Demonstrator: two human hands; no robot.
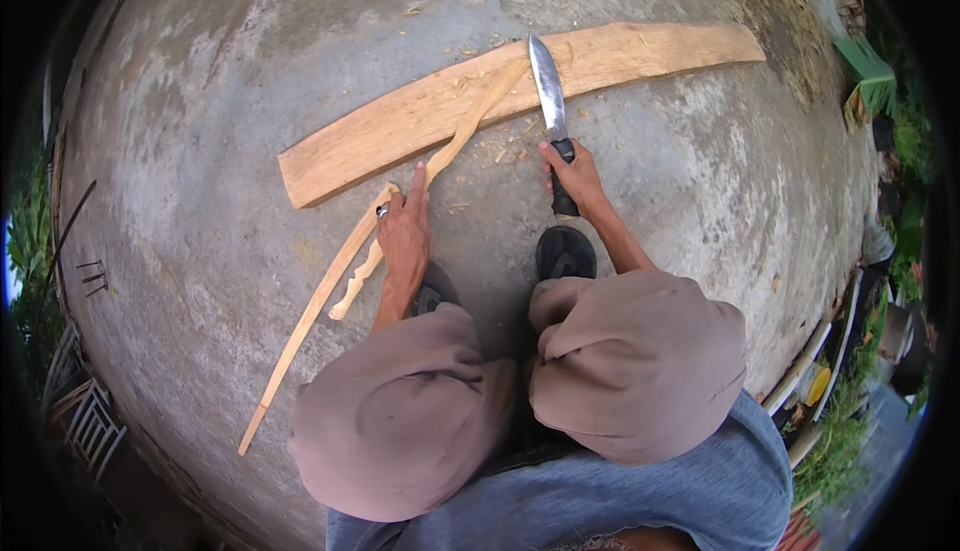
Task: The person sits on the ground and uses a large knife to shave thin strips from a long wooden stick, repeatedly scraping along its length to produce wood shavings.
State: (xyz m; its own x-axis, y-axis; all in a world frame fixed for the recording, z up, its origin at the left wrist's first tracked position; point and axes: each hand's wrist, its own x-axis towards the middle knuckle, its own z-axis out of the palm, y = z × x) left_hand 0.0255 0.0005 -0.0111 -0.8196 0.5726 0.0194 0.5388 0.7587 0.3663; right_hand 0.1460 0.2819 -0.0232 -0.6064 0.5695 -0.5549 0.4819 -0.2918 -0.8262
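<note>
My right hand point(574, 177) is closed around the black handle of a large knife point(549, 89). Its broad steel blade points away from me, with the tip over a long wooden plank point(390, 128) lying on the ground. My left hand point(404, 239), a ring on one finger, grips a carved wooden piece point(465, 131), the index finger stretched along it. The far end of that piece lies on the plank beside the blade; its near end has wavy finger grooves. A thin, slightly curved wooden strip point(310, 329) runs past the left hand toward me; whether the fingers hold it too is hidden.
Wood shavings point(500, 154) lie scattered on and around the plank. The ground is stained concrete point(200, 201). My sandalled feet point(566, 251) stand close behind the hands. Green plants point(905, 151) edge the far right, and a pale slatted frame point(93, 429) stands at the left rim.
</note>
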